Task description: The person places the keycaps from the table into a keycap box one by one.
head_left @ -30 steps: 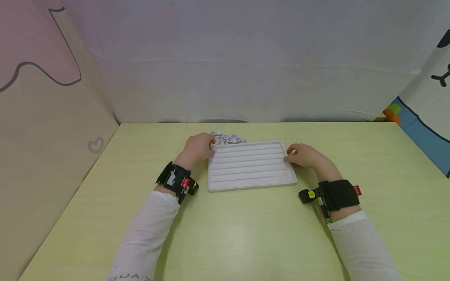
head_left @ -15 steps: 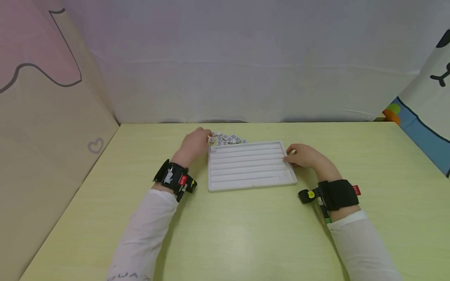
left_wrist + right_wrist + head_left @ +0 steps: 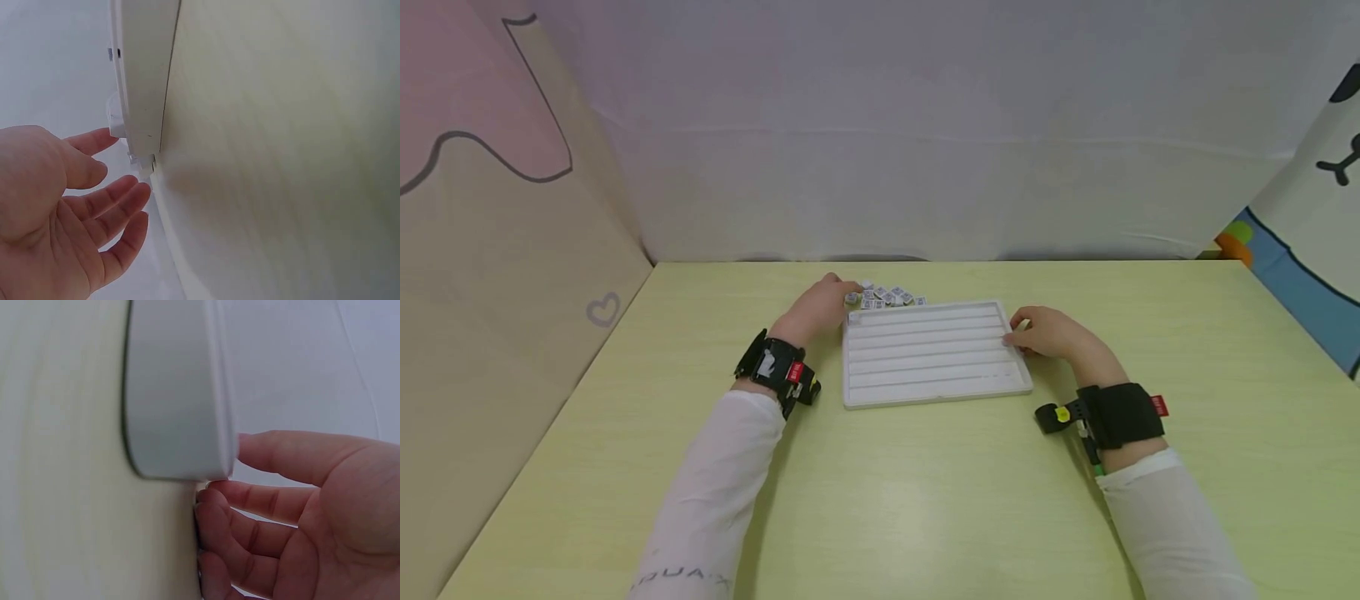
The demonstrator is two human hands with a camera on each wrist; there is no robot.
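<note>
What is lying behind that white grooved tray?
Behind the white tray lies a cluster of small printed tiles. The left hand reaches its near end, covering any tiles beneath; their markings are too small to read.
</note>
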